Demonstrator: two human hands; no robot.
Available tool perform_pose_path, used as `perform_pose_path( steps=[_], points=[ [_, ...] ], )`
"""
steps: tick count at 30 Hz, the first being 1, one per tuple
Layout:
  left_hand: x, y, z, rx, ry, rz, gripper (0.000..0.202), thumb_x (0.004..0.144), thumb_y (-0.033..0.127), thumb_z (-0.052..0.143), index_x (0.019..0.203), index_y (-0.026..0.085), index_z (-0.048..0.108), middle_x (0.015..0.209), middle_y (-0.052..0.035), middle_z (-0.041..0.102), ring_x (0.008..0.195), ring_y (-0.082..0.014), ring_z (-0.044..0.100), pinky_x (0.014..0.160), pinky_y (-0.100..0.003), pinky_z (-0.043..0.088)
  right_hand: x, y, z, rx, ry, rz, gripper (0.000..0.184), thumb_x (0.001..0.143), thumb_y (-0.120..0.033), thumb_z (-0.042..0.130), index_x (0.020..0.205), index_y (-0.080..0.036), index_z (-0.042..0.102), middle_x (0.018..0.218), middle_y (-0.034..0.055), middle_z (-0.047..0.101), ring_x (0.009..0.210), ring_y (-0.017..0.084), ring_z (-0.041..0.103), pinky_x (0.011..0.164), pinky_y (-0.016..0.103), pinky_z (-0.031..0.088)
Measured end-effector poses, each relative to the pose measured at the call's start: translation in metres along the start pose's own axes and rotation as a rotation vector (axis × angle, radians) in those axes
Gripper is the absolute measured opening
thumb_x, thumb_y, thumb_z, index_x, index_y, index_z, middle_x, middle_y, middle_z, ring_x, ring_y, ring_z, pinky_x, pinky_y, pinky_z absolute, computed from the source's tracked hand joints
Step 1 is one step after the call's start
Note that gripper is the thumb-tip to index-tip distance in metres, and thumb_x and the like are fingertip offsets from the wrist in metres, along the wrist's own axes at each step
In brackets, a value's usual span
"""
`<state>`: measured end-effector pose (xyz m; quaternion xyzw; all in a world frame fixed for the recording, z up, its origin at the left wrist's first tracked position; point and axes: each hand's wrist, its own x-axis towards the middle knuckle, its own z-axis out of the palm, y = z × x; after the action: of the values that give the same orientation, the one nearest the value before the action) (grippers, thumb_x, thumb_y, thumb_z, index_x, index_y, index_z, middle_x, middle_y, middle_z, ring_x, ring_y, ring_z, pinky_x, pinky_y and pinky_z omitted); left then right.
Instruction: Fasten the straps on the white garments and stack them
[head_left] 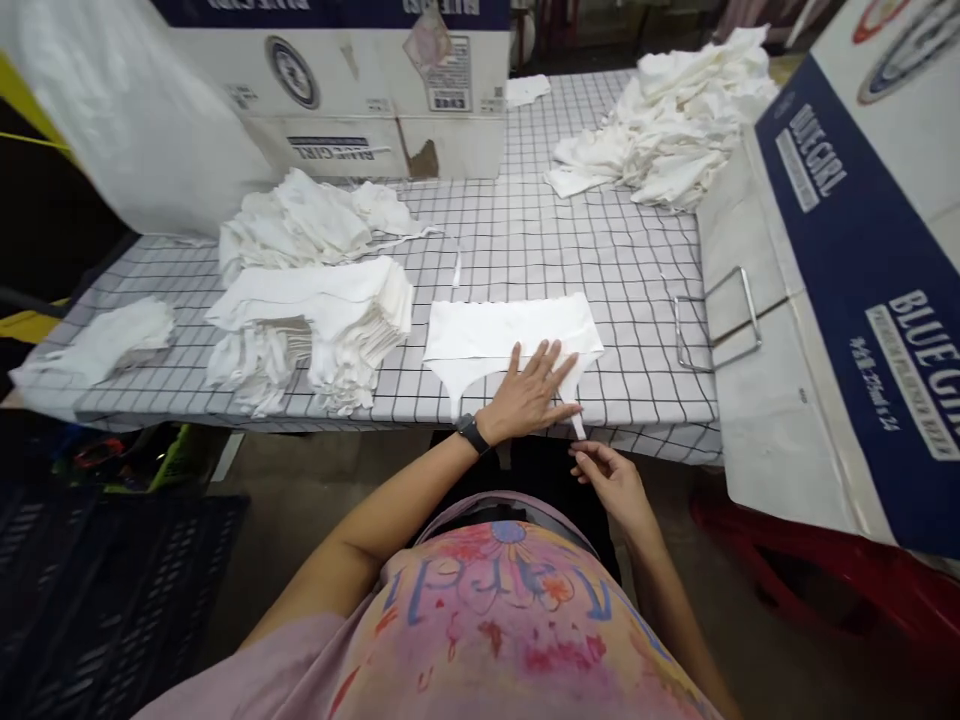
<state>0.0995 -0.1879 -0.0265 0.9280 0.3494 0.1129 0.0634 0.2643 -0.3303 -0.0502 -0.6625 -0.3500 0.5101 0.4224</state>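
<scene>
A white camisole top (510, 328) lies spread on the checked tablecloth, with its straps toward the table's front edge. My left hand (529, 392) rests flat on its lower right part, fingers spread, a dark watch on the wrist. The right strap (578, 426) comes out below that hand and runs over the edge. At its end, my right hand (611, 485) has thumb and forefinger closed on the strap, just off the table. To the left is a neat stack of similar white tops (322, 300), their straps bunched toward the front.
Loose white garments (315, 225) lie behind the stack, and a larger heap (667, 125) at the back right. A small white pile (112, 335) is at far left. Cartons stand behind (345, 80) and at right (810, 280); a wire frame (716, 320) leans near the right one.
</scene>
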Motion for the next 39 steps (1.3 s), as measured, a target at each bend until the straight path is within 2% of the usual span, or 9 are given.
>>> perform_pose_path(
  steps=[4, 8, 11, 14, 19, 22, 27, 33, 39],
  points=[
    [-0.02, 0.002, -0.009, -0.061, 0.104, 0.082, 0.061, 0.107, 0.051, 0.041, 0.158, 0.017, 0.043, 0.168, -0.0134, 0.036, 0.16, -0.0228, 0.03, 0.133, -0.047, 0.024, 0.011, 0.015, 0.019, -0.01, -0.152, 0.031, 0.045, 0.073, -0.057, 0.081, 0.096, -0.018, 0.079, 0.098, 0.011, 0.08, 0.073, 0.023, 0.076, 0.065, 0.035, 0.062],
    [-0.048, -0.021, -0.016, -0.027, 0.182, -0.031, 0.047, 0.11, 0.038, 0.038, 0.15, 0.018, 0.054, 0.165, -0.0106, 0.044, 0.158, -0.0218, 0.033, 0.132, -0.048, 0.028, 0.024, 0.016, 0.054, -0.106, -0.338, -0.077, 0.041, 0.081, -0.053, 0.074, 0.105, -0.02, 0.078, 0.11, 0.0118, 0.079, 0.09, 0.026, 0.076, 0.076, 0.038, 0.063],
    [-0.065, -0.053, -0.028, 0.034, 0.115, -0.152, 0.053, 0.111, 0.041, 0.035, 0.156, 0.015, 0.045, 0.168, -0.0107, 0.037, 0.16, -0.026, 0.028, 0.132, -0.056, 0.024, 0.034, 0.014, 0.089, -0.254, -0.427, -0.238, 0.037, 0.085, -0.048, 0.068, 0.108, -0.02, 0.076, 0.109, 0.0123, 0.079, 0.095, 0.028, 0.075, 0.089, 0.044, 0.06],
    [-0.075, -0.08, -0.039, 0.069, -0.014, -0.186, 0.057, 0.111, 0.045, 0.032, 0.161, 0.017, 0.037, 0.17, -0.01, 0.032, 0.161, -0.0263, 0.025, 0.132, -0.061, 0.016, 0.043, 0.013, 0.124, -0.319, -0.498, -0.288, 0.037, 0.085, -0.043, 0.068, 0.112, -0.019, 0.074, 0.101, 0.012, 0.08, 0.094, 0.03, 0.075, 0.089, 0.045, 0.059],
    [-0.083, -0.091, -0.039, 0.055, -0.096, -0.208, 0.064, 0.11, 0.054, 0.028, 0.167, 0.024, 0.023, 0.173, -0.0045, 0.022, 0.163, -0.0227, 0.018, 0.134, -0.058, 0.008, 0.046, 0.007, 0.161, -0.356, -0.593, -0.332, 0.041, 0.089, -0.038, 0.065, 0.123, -0.016, 0.073, 0.101, 0.0114, 0.08, 0.09, 0.027, 0.074, 0.085, 0.039, 0.057],
    [-0.083, -0.089, -0.035, 0.058, -0.086, -0.221, 0.065, 0.11, 0.055, 0.026, 0.167, 0.025, 0.021, 0.174, -0.0019, 0.019, 0.163, -0.0215, 0.016, 0.134, -0.056, 0.005, 0.039, 0.002, 0.161, -0.38, -0.667, -0.371, 0.032, 0.097, -0.04, 0.057, 0.107, -0.018, 0.078, 0.097, 0.0076, 0.08, 0.084, 0.024, 0.072, 0.082, 0.035, 0.054],
    [-0.083, -0.09, -0.033, 0.059, -0.064, -0.211, 0.064, 0.11, 0.054, 0.029, 0.167, 0.026, 0.021, 0.174, -0.0015, 0.019, 0.163, -0.0216, 0.016, 0.134, -0.055, 0.004, 0.023, -0.003, 0.141, -0.424, -0.723, -0.427, 0.041, 0.104, -0.043, 0.045, 0.094, -0.019, 0.077, 0.088, 0.006, 0.078, 0.081, 0.022, 0.071, 0.076, 0.031, 0.049],
    [-0.081, -0.091, -0.033, 0.042, -0.061, -0.221, 0.064, 0.109, 0.054, 0.03, 0.166, 0.026, 0.023, 0.174, -0.0025, 0.021, 0.163, -0.0212, 0.017, 0.134, -0.056, 0.004, 0.003, -0.012, 0.121, -0.441, -0.767, -0.429, 0.038, 0.104, -0.041, 0.046, 0.09, -0.019, 0.075, 0.083, 0.0049, 0.078, 0.074, 0.019, 0.07, 0.071, 0.028, 0.046],
    [-0.078, -0.091, -0.03, 0.01, -0.07, -0.237, 0.063, 0.109, 0.053, 0.031, 0.166, 0.026, 0.025, 0.174, -0.0022, 0.021, 0.163, -0.0214, 0.015, 0.133, -0.057, 0.004, -0.027, -0.039, 0.093, -0.413, -0.731, -0.402, 0.04, 0.105, -0.042, 0.05, 0.082, -0.019, 0.073, 0.077, 0.0021, 0.075, 0.073, 0.017, 0.069, 0.073, 0.027, 0.047]
  ],
)
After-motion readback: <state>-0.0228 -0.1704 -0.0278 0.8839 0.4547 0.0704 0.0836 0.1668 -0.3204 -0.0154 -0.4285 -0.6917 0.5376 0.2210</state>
